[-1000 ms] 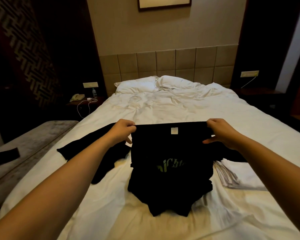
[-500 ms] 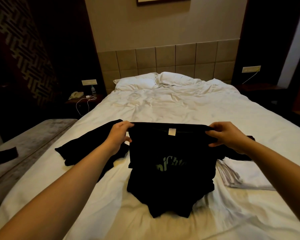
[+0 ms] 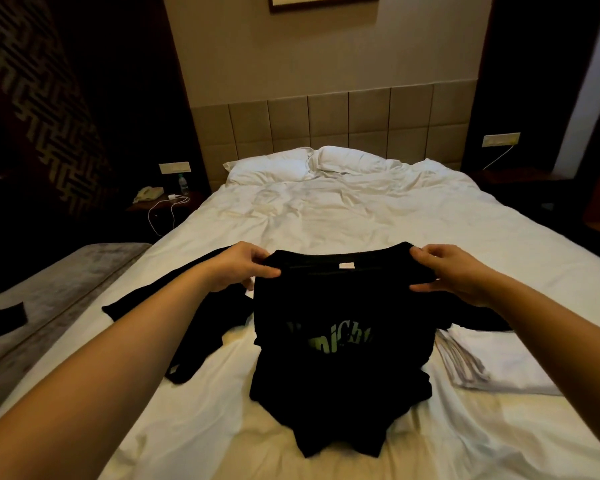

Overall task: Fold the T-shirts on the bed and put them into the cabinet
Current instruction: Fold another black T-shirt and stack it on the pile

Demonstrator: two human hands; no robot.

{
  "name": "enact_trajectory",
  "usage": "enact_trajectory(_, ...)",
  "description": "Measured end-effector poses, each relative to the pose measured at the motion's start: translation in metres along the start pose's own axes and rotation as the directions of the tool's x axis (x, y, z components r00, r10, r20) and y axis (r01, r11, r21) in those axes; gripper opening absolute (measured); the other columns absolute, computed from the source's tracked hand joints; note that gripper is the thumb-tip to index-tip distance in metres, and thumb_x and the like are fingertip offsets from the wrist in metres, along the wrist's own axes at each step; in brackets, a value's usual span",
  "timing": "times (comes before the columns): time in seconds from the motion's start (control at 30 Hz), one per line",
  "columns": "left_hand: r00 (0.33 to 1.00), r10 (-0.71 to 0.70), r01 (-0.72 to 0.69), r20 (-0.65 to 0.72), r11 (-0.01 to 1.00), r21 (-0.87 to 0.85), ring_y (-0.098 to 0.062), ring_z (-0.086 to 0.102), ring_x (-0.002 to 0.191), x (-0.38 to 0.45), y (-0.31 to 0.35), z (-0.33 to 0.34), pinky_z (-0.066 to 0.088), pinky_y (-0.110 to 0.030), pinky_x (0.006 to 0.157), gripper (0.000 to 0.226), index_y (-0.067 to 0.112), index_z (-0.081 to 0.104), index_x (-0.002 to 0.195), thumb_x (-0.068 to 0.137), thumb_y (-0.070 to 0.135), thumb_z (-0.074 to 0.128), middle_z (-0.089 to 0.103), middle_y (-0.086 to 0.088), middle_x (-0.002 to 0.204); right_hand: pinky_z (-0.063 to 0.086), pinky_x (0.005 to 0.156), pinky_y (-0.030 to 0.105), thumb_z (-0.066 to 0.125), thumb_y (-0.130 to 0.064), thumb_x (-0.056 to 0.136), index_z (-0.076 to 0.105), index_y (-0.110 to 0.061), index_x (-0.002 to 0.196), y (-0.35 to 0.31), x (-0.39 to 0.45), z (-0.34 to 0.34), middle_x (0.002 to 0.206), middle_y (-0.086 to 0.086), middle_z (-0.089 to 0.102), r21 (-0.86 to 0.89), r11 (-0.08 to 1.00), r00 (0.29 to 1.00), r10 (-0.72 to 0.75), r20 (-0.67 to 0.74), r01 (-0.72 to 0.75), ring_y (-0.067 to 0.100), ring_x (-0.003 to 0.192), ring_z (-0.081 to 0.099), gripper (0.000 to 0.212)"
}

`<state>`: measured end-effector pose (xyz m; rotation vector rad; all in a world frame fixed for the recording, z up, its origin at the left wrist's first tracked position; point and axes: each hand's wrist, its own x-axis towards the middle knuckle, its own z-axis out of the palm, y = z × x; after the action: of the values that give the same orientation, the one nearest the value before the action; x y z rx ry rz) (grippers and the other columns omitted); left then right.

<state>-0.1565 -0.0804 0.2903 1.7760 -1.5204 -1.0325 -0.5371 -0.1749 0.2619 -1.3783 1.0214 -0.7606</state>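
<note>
T-shirt [image 3: 343, 341], black, held up by its top edge over the bed [image 3: 326, 220], near the foot end.

Largest first: bed, white and rumpled; a second dark garment [image 3: 174, 306] lies flat to the left, a folded white stack [image 3: 499, 362] to the right. Left hand [image 3: 236, 268] and right hand [image 3: 454, 271] each pinch a top corner, grip clamped on cloth. Hem bunches on the sheet. Likely best: keep corners level, tension even, lay flat before creasing. Cabinet not in view.

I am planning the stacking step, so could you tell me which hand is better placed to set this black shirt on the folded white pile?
Right. The right hand grips the black T-shirt directly above the white pile; the left hand is farther away.
</note>
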Motion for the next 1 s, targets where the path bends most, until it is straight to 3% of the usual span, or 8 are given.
enact_trajectory(0.1, 0.987, 0.005, -0.009, -0.159, 1.0, -0.028, -0.01, 0.06, 0.052, 0.006, 0.005, -0.002, 0.047, -0.022, 0.043, 0.013, 0.009, 0.074, 0.099, 0.094, 0.019, 0.07, 0.072, -0.004, 0.08, 0.055, 0.069, 0.029, 0.07, -0.017, 0.091, 0.067, 0.0, 0.099, -0.004, -0.001, -0.005, 0.09, 0.014, 0.071, -0.306, 0.948, 0.996, -0.077, 0.053, 0.09, 0.021, 0.079, 0.07, 0.019)
enact_trajectory(0.2, 0.97, -0.011, -0.048, -0.242, 0.97, -0.238, -0.015, 0.068, 0.075, 0.014, 0.02, 0.0, 0.055, -0.023, 0.052, 0.02, 0.001, 0.069, 0.107, 0.097, 0.018, 0.065, 0.071, -0.011, 0.098, 0.047, 0.063, 0.032, 0.068, -0.017, 0.093, 0.069, -0.003, 0.089, -0.017, 0.006, -0.003, 0.078, 0.017, 0.069, -0.505, 0.851, 0.973, -0.215, -0.085, 0.143, 0.022, 0.066, 0.065, 0.015)
enact_trajectory(0.33, 0.963, 0.0, -0.181, -0.27, 0.741, -0.646, -0.024, 0.066, 0.104, 0.024, 0.056, -0.005, 0.062, -0.03, 0.067, 0.021, 0.001, 0.063, 0.116, 0.102, 0.016, 0.055, 0.066, -0.013, 0.123, 0.055, 0.072, 0.036, 0.053, -0.016, 0.102, 0.058, -0.003, 0.096, -0.06, 0.022, 0.004, 0.099, 0.015, 0.061, -0.137, 0.975, 0.943, -0.206, -0.26, 0.175, 0.025, 0.088, 0.063, 0.015)
enact_trajectory(0.43, 0.947, 0.048, -0.273, -0.319, 0.644, -0.715, -0.023, 0.065, 0.106, 0.023, 0.087, -0.011, 0.062, -0.033, 0.071, 0.019, 0.008, 0.062, 0.115, 0.103, 0.019, 0.053, 0.065, -0.01, 0.126, 0.058, 0.081, 0.039, 0.048, -0.02, 0.104, 0.057, -0.008, 0.11, -0.102, 0.029, 0.003, 0.106, 0.009, 0.061, 0.077, 0.979, 0.945, -0.16, -0.287, 0.189, 0.024, 0.094, 0.062, 0.016)
enact_trajectory(0.67, 0.84, 0.048, -0.407, -0.541, 0.714, -0.569, -0.022, 0.06, 0.096, -0.004, 0.153, -0.045, 0.062, -0.035, 0.066, 0.018, 0.012, 0.058, 0.115, 0.105, 0.025, 0.049, 0.057, 0.0, 0.107, 0.056, 0.091, 0.045, 0.055, -0.024, 0.101, 0.062, -0.014, 0.092, -0.181, 0.014, 0.014, 0.095, 0.01, 0.066, -0.061, 0.89, 0.812, -0.439, -0.384, 0.452, 0.03, 0.101, 0.066, 0.015)
enact_trajectory(0.77, 0.659, 0.256, -0.557, -0.707, 0.798, -0.231, -0.025, 0.065, 0.094, -0.017, 0.172, -0.057, 0.06, -0.028, 0.056, 0.016, 0.013, 0.061, 0.097, 0.104, 0.026, 0.054, 0.063, -0.001, 0.094, 0.054, 0.086, 0.05, 0.055, -0.025, 0.101, 0.063, -0.008, 0.099, -0.205, -0.003, 0.014, 0.099, 0.02, 0.067, -0.233, 0.796, 0.677, -0.6, -0.427, 0.558, 0.037, 0.097, 0.065, 0.02)
enact_trajectory(0.87, 0.452, 0.443, -0.547, -0.774, 0.823, 0.152, -0.021, 0.068, 0.08, -0.038, 0.181, -0.068, 0.058, -0.039, 0.064, 0.021, 0.017, 0.065, 0.088, 0.099, 0.035, 0.062, 0.068, 0.001, 0.084, 0.052, 0.073, 0.041, 0.055, -0.027, 0.101, 0.064, -0.004, 0.1, -0.22, -0.023, 0.015, 0.089, 0.014, 0.065, -0.363, 0.705, 0.548, -0.705, -0.451, 0.609, 0.032, 0.087, 0.064, 0.025)
enact_trajectory(1.0, 0.347, 0.517, -0.518, -0.783, 0.801, 0.3, -0.007, 0.062, 0.073, -0.065, 0.184, -0.069, 0.046, -0.026, 0.059, 0.022, 0.016, 0.067, 0.09, 0.098, 0.036, 0.063, 0.066, 0.006, 0.081, 0.041, 0.057, 0.015, 0.054, -0.029, 0.102, 0.061, -0.011, 0.096, -0.222, -0.048, 0.016, 0.078, -0.007, 0.057, -0.487, 0.608, 0.407, -0.788, -0.461, 0.626, 0.009, 0.072, 0.056, 0.02)
